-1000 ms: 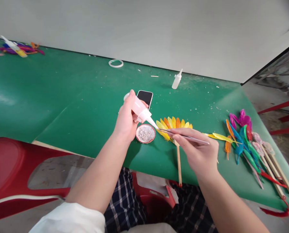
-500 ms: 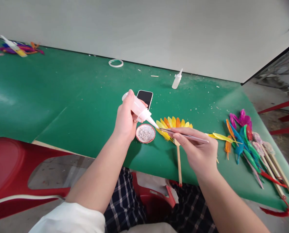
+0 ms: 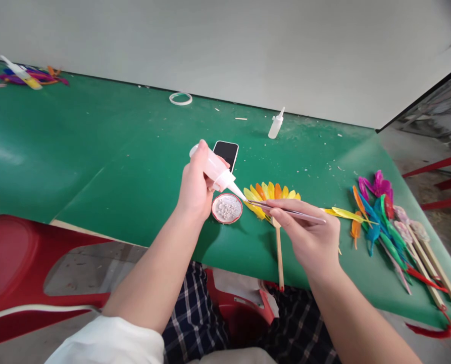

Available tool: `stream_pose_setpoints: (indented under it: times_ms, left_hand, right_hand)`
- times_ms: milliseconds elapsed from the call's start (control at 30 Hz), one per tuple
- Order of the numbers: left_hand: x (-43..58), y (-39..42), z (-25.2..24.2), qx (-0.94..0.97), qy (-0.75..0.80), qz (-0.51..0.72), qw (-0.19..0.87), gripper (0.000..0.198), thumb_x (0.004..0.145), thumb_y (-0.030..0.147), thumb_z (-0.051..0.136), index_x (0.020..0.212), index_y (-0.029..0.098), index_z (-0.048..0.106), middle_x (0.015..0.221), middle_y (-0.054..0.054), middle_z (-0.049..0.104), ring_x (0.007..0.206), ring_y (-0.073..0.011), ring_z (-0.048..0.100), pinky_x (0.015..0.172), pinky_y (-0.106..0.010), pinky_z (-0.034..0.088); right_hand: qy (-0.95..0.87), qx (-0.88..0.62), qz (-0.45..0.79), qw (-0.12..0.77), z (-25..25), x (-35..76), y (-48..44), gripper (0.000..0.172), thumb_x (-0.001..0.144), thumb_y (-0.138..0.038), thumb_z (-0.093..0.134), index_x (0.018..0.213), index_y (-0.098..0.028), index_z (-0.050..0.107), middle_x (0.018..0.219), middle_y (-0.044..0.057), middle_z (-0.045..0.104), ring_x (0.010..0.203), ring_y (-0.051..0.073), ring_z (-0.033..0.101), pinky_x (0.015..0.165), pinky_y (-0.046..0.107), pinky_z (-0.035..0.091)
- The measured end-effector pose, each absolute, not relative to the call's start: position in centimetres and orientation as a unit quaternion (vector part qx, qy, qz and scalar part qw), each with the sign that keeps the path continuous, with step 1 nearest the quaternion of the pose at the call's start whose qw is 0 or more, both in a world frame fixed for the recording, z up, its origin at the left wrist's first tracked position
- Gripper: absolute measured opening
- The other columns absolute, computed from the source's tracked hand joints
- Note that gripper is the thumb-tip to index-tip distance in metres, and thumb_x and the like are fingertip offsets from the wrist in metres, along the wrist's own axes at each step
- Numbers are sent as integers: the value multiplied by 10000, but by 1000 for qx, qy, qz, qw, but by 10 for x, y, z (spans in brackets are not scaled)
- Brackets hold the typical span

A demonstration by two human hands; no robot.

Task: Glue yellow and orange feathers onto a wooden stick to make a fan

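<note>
A white squeeze bottle (image 3: 215,167) is gripped in my left hand (image 3: 197,187), its thin nozzle slanting down to the right. Metal tweezers (image 3: 304,217) are pinched in my right hand (image 3: 312,232), and their tips meet the nozzle's end. Whatever sits between the tips is too small to make out. Beneath the tweezers lies a fan of yellow and orange feathers (image 3: 270,191) on a wooden stick (image 3: 279,258), partly covered by my right hand. A small red-rimmed dish (image 3: 227,208) of white beads stands below the bottle.
Behind my left hand lies a phone (image 3: 226,151). Farther back on the green table (image 3: 127,151) are a small bottle (image 3: 276,125) and a white ring (image 3: 180,98). Coloured feathers (image 3: 384,222) and sticks (image 3: 426,253) lie at the right; another bottle (image 3: 22,73) rests on feathers far left.
</note>
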State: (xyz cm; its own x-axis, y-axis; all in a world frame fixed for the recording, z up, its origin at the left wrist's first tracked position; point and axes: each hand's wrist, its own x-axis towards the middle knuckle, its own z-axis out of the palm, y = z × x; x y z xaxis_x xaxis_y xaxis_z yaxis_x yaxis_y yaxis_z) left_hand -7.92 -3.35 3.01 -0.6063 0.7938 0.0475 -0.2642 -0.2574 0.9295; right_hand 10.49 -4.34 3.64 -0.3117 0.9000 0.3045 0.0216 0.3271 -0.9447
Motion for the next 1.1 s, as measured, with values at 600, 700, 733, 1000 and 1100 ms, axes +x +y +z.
stream_pose_setpoints:
  times_ms: [600, 700, 733, 1000, 1100]
  left_hand:
    - [-80, -33, 29, 267, 507, 742, 349, 365, 834, 531, 377, 806, 187, 496, 605, -24, 503, 542, -143, 558, 360, -192, 335]
    - [-80, -33, 29, 274, 509, 739, 345, 363, 843, 526, 361, 809, 189, 491, 604, -21, 499, 550, -145, 564, 364, -194, 345]
    - [-80, -33, 29, 276, 510, 738, 346, 368, 844, 528, 358, 800, 187, 489, 601, -21, 496, 546, -143, 563, 360, -194, 343]
    - [-80, -33, 29, 288, 509, 735, 343, 374, 848, 533, 348, 784, 187, 476, 602, -17, 497, 510, -126, 547, 345, -192, 337]
    - [-79, -33, 29, 282, 505, 738, 347, 379, 839, 539, 362, 758, 187, 475, 592, -14, 493, 480, -115, 528, 330, -190, 314]
  right_hand:
    - [-659, -351, 471, 470, 36, 105, -44, 156, 710, -173, 661, 824, -268, 708, 813, -15, 716, 744, 155, 678, 692, 259, 573]
    - [-660, -352, 469, 470, 38, 105, -44, 156, 709, -171, 660, 823, -267, 707, 814, -16, 716, 743, 154, 677, 690, 258, 572]
    - [-662, -353, 469, 467, 39, 105, -44, 153, 709, -171, 660, 822, -263, 707, 812, -14, 716, 740, 154, 677, 688, 260, 572]
    - [-671, -358, 452, 466, 40, 105, -43, 140, 705, -176, 663, 810, -258, 708, 796, -17, 717, 716, 143, 674, 669, 248, 570]
    - [-680, -365, 444, 455, 39, 105, -43, 123, 704, -190, 664, 803, -247, 709, 796, -5, 717, 715, 157, 674, 661, 269, 574]
